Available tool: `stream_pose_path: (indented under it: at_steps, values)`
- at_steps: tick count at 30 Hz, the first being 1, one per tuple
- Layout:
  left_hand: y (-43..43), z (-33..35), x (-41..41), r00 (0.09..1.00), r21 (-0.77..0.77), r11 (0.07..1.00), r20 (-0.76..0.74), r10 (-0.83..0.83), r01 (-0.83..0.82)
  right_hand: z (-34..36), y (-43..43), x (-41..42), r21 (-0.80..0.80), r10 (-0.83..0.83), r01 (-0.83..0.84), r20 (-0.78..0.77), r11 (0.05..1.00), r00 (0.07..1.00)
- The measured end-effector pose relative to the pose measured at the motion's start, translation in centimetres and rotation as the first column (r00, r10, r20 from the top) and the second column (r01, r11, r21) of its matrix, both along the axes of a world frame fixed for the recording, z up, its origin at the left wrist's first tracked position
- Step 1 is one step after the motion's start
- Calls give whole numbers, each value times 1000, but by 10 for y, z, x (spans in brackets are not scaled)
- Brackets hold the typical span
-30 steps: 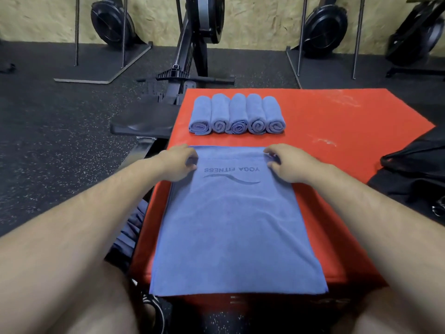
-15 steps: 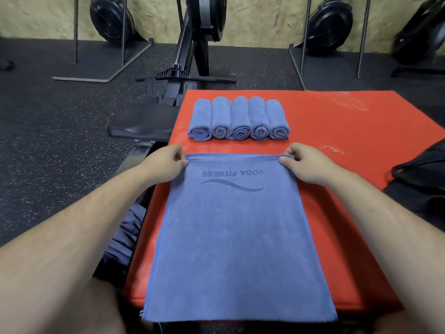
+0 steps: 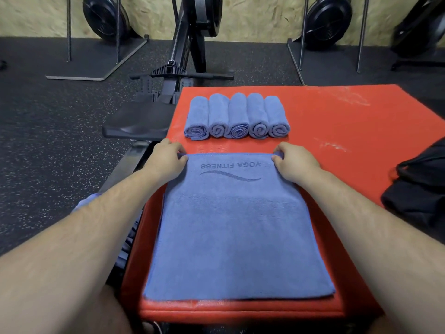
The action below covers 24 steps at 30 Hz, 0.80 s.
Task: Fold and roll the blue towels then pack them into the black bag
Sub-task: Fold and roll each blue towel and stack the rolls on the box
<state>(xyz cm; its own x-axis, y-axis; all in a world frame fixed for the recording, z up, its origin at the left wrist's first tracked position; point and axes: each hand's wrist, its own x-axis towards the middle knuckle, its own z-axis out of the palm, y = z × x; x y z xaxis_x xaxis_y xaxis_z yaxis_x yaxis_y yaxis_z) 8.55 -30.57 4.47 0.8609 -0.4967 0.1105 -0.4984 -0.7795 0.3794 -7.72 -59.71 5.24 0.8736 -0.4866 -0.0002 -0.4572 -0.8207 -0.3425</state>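
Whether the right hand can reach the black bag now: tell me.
Probably yes: only bare red mat lies between the right hand and the black bag, but it must first release the towel corner.

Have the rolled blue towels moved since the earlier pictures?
No. The rolled blue towels keep their place at the far left corner of the red mat.

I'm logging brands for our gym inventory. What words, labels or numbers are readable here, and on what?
"YOGA FITNESS": printed on the flat blue towel, upside down from this view, near the far edge that the left hand and right hand pinch.
Rolled towels and black bag: no text shows.
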Motion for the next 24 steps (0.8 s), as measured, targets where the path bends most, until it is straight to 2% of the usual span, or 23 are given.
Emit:
stream_pose_path:
  at_steps: [3, 7, 11, 17, 20, 24]
  values:
    - [3, -2, 2, 1000, 0, 1000, 12, 29, -29, -2, 4, -2, -49, 14, -14, 1, 999, 1000]
    - [2, 2, -3, 999, 75, 997, 44, 24, -27, -1, 10, -4, -130, 42, -37, 37, 991, 998]
    - [9, 15, -1, 1000, -63, 998, 6, 8, -7, 16, 6, -9, 37, 92, -101, 181, 994, 979]
    - [21, 44, -3, 1000, -237, 971, -16, 0, -4, 45, 0, -24, 108, 88, -137, 370, 985, 925]
    - [33, 56, -9, 1000, -264, 964, -26, 9, -15, 60, -1, -32, 66, 120, -154, 367, 986, 923]
    - [50, 82, -29, 998, -237, 970, -40, -57, 46, 81, 6, -53, 12, 201, -212, 275, 977, 940]
